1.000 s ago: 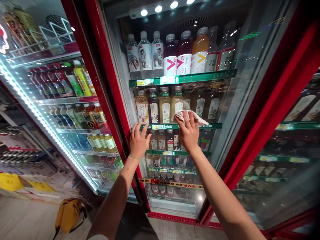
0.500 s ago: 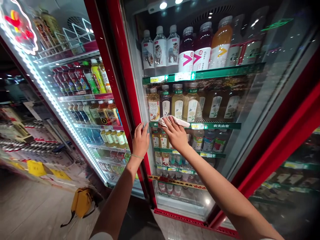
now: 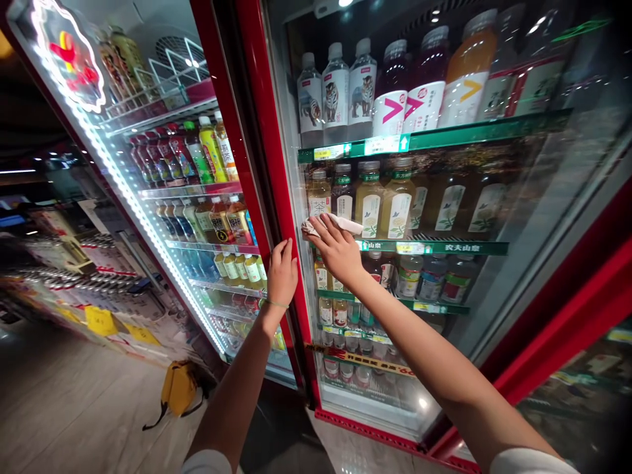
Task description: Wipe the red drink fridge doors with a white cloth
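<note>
**Right hand (image 3: 338,251) lies on a cloth (image 3: 350,226) against a cooler's glass door (image 3: 375,398)**

In the head view, the right hand reaches across to the left part of the glass, its fingers outstretched and slightly spread over the pale cloth rather than curled around it. The thumb's hold is hidden, so I cannot tell about that. The cloth sticks out past both sides of the fingers, in front of the lower labels of the second-shelf bottles (image 3: 370,201) and just above a green shelf strip (image 3: 494,248).

The left hand (image 3: 282,276) rests on the door's red frame (image 3: 281,164), fingers extended, close together and gripping nothing that shows; a thin band (image 3: 276,304) circles its wrist. The hands are near each other but apart.

Behind the glass, the top shelf carries tiger-label bottles (image 3: 337,89), two dark purple bottles (image 3: 417,92) and an orange bottle (image 3: 471,72). To the left stands a second cooler (image 3: 212,247) edged with bright lights, and a yellow bag (image 3: 178,388) lies on the floor (image 3: 99,408).
</note>
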A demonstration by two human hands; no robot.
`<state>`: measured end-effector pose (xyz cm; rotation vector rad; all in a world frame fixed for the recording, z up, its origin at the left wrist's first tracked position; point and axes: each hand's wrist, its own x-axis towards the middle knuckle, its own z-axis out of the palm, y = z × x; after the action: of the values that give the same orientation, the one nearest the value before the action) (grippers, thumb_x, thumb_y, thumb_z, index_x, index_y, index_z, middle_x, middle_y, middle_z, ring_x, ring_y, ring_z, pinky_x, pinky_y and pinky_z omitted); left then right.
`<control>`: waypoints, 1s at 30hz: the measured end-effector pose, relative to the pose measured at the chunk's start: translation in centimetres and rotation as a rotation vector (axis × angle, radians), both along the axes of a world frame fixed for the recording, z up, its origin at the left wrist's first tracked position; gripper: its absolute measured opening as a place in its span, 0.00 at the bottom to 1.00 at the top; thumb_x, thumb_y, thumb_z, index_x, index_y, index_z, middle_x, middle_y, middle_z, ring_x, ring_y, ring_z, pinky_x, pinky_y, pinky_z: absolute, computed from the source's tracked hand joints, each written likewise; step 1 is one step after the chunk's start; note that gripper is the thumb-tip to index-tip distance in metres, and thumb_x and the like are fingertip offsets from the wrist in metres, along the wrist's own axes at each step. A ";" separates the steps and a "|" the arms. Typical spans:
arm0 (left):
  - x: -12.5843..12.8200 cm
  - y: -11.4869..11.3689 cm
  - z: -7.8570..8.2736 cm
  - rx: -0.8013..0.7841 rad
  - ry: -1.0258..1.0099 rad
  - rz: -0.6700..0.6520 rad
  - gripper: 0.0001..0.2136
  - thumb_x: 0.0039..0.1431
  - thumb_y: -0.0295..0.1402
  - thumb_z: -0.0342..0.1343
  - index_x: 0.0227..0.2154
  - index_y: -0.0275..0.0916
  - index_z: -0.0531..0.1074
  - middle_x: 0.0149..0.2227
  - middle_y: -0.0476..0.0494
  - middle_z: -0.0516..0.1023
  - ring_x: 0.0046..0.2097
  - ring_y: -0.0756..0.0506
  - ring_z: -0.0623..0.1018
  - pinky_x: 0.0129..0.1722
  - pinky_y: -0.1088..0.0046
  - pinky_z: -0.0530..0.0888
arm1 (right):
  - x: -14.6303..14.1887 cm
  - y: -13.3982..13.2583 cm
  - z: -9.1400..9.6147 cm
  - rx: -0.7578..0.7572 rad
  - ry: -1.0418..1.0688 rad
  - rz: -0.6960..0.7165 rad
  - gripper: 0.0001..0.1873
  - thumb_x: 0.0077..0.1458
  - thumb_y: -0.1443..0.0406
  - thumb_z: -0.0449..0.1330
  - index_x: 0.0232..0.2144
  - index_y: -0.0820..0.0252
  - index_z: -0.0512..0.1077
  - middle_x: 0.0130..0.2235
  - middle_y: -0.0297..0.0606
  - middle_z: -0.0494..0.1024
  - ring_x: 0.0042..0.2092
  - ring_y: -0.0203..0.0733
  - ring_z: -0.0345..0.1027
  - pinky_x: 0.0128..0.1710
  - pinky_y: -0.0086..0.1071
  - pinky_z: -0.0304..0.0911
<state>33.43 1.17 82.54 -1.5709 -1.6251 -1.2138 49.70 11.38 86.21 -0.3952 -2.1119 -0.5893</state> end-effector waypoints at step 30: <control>-2.6 0.0 -0.3 -0.058 0.083 -0.106 0.26 0.71 0.26 0.41 0.70 0.42 0.55 0.63 0.34 0.65 0.67 0.40 0.67 0.68 0.54 0.70 | -1.2 0.2 1.5 -0.012 0.077 -0.029 0.27 0.71 0.71 0.45 0.66 0.49 0.67 0.74 0.35 0.56 0.75 0.49 0.46 0.65 0.48 0.59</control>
<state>30.82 1.18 82.27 -1.7401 -1.5543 -1.1489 48.52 11.59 87.70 -0.4498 -2.0399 -0.5693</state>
